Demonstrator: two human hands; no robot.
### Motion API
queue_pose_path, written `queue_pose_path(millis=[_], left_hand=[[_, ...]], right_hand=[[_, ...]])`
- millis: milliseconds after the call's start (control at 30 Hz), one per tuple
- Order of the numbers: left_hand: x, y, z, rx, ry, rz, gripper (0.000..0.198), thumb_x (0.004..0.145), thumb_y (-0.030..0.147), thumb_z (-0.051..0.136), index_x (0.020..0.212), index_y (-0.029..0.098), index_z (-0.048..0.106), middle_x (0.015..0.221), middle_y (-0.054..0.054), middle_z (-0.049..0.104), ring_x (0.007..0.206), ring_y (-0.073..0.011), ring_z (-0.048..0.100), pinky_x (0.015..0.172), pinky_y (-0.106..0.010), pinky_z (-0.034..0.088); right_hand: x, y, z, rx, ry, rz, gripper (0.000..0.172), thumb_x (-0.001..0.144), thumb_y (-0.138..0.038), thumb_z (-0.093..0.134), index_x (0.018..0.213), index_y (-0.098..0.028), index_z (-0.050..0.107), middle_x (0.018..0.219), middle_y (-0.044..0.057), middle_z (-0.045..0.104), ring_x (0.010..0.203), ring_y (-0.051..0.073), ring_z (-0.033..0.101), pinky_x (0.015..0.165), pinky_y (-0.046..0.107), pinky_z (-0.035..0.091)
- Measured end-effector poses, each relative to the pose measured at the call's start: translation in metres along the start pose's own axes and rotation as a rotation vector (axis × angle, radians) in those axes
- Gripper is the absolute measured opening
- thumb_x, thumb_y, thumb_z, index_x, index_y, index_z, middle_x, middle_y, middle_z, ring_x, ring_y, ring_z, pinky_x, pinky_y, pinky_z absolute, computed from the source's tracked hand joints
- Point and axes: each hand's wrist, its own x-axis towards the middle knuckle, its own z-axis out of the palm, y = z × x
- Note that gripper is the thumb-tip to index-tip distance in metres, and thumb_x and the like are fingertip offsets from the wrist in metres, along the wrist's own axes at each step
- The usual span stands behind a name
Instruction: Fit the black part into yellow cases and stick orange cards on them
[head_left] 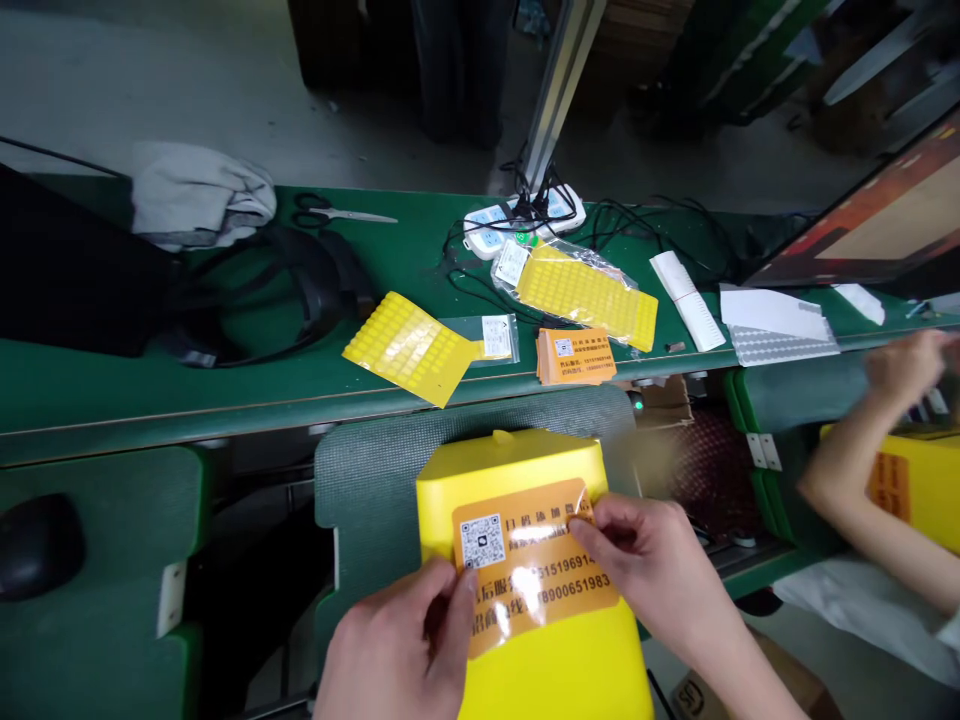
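a yellow box lies on the grey mat, reaching past the mat's front edge toward the person. an orange label with a qr code and dark print lies across the box's upper face. the left hand pinches the label's lower left edge between thumb and forefinger, the other fingers curled. the right hand pinches the upper right corner the same way. both grips are closed on the label and on nothing else.

the label's lower half shines and looks not fully down. it also seems to sit slightly askew to the box's far edge. judged from this, the step goes best with the label held taut between the two pinches, its top edge squared to the box edge before any pressing. then press from the qr-code side across, so no air is trapped.

on the green bench behind, near its front edge, are a stack of orange labels and yellow sticker sheets. a co-worker's arm reaches in at the right.
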Motion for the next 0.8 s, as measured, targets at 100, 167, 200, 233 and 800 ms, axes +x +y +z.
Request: queue_pose_path(millis=[100,167,200,233,800], left_hand=[[0.003,0.003,-0.003,0.136,-0.024,-0.016,0.038,0.091,0.049,0.038,0.067,0.023,0.054,0.061,0.001,0.062,0.054,-0.0149,0.055,0.052,-0.025,0.035],[0.004,0.001,-0.007,0.239,-0.005,-0.012,0.039,0.091,0.048,0.039,0.065,0.023,0.052,0.061,0.002,0.062,0.054,-0.0160,0.056,0.053,-0.027,0.033],[0.003,-0.001,-0.010,0.274,0.008,-0.009,0.040,0.092,0.049,0.038,0.064,0.023,0.051,0.059,0.002,0.060,0.053,-0.0162,0.055,0.053,-0.027,0.032],[0.002,-0.004,-0.013,0.292,0.030,-0.001,0.040,0.092,0.050,0.038,0.063,0.023,0.050,0.057,0.002,0.058,0.052,-0.0163,0.055,0.052,-0.027,0.031],[0.037,0.022,0.036,0.626,0.541,0.547,0.064,0.094,0.036,0.039,0.149,0.006,0.024,0.157,-0.018,0.027,0.146,-0.0323,0.022,0.114,-0.058,0.021]], right_hand=[[-0.001,-0.007,0.003,-0.175,0.083,-0.068,0.038,0.084,-0.039,0.052,0.053,-0.021,0.039,0.048,-0.004,0.042,0.045,0.009,0.034,0.047,0.027,0.024],[-0.004,-0.007,0.001,-0.318,0.148,-0.127,0.039,0.085,-0.041,0.055,0.054,-0.021,0.042,0.047,-0.002,0.048,0.043,0.009,0.037,0.048,0.028,0.023],[-0.005,-0.005,-0.002,-0.379,0.163,-0.150,0.040,0.084,-0.044,0.057,0.054,-0.022,0.044,0.047,-0.001,0.051,0.042,0.010,0.039,0.048,0.029,0.022],[-0.006,-0.003,-0.006,-0.425,0.166,-0.163,0.041,0.084,-0.047,0.059,0.054,-0.022,0.046,0.048,-0.001,0.053,0.042,0.011,0.041,0.048,0.030,0.022],[-0.021,0.077,0.035,0.463,0.030,-0.173,0.063,0.091,-0.043,0.054,0.148,-0.031,0.028,0.155,0.005,0.035,0.141,0.025,0.035,0.115,0.040,0.033]])
